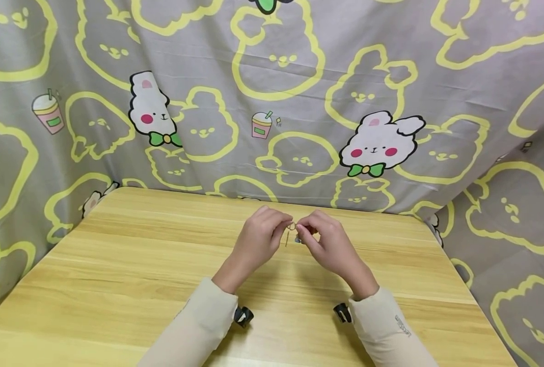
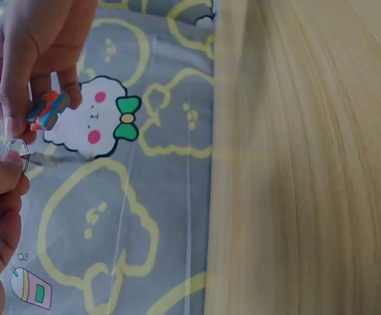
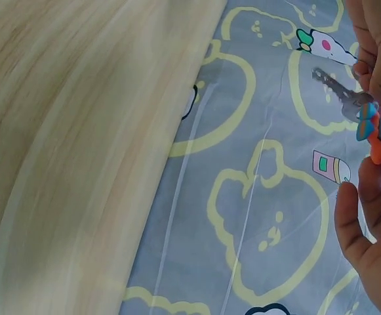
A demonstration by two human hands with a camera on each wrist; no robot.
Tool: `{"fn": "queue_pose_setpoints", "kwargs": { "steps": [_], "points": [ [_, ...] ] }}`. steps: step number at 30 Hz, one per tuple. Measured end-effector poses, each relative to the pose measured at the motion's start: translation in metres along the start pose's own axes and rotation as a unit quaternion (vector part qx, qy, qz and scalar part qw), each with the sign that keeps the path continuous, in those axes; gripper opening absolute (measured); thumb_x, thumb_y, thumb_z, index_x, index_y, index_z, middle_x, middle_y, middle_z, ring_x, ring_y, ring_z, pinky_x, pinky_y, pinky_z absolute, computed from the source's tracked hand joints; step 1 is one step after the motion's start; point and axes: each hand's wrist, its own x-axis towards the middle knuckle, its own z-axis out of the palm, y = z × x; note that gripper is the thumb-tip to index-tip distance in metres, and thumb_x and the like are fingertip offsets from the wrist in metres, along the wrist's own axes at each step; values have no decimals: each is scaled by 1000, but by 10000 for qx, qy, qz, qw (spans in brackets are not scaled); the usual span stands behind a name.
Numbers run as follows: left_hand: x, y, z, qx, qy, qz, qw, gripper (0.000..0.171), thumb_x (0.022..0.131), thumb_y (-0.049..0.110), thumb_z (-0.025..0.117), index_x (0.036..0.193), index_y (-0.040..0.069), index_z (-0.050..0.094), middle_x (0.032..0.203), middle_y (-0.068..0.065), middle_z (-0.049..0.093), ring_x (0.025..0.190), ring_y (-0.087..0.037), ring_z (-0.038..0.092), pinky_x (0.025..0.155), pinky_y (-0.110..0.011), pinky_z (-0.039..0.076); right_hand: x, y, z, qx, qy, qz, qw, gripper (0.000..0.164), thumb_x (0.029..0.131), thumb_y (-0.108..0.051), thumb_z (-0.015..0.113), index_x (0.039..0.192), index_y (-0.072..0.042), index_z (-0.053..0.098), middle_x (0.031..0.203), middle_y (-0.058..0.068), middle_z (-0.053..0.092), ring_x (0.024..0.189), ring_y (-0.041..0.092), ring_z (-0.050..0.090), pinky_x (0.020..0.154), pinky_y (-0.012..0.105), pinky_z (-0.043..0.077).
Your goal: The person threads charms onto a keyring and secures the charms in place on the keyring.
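Observation:
Both hands meet over the far part of the table. My left hand (image 1: 260,234) pinches a thin metal key ring (image 1: 292,226) between thumb and fingertip. On the other side of the ring, my right hand (image 1: 329,242) holds it at the fingertips. A silver key (image 3: 340,90) hangs from the ring, close to the left fingers. Beside the right fingers is a small orange and blue charm (image 2: 49,110), partly hidden by them in the head view. How the charm joins the ring cannot be made out.
The wood-grain table (image 1: 139,265) reaches back to a grey curtain (image 1: 208,71) printed with yellow outlines and rabbits. The curtain also hangs along both sides. Small black wrist cameras (image 1: 243,316) sit at the cuffs of the beige sleeves (image 1: 198,326).

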Motion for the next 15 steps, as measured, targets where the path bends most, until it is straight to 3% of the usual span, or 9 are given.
{"fn": "queue_pose_setpoints", "kwargs": {
  "steps": [6,12,15],
  "points": [
    [2,2,-2,-295,-214,-520,9980,6,96,6,73,100,6,77,86,0,73,71,-13,57,64,-24,48,0,2,2,-88,-85,-227,9997,9,100,-6,66,96,-9,73,89,-4,63,73,7,53,58,28,50],
    [2,-1,-2,-52,-406,-127,9991,6,95,8,73,100,5,77,90,-2,75,79,-16,65,69,-27,53,0,4,3,-215,-31,-383,9990,8,99,-2,65,98,-4,72,87,-3,61,72,6,51,60,25,47],
    [1,-1,-3,-77,-393,-84,9992,5,95,6,73,99,5,77,92,-2,74,84,-17,66,73,-28,55,0,5,3,-201,-63,-438,9988,8,99,-1,64,100,-4,71,87,-3,60,73,6,52,61,25,47]
  ]
}}
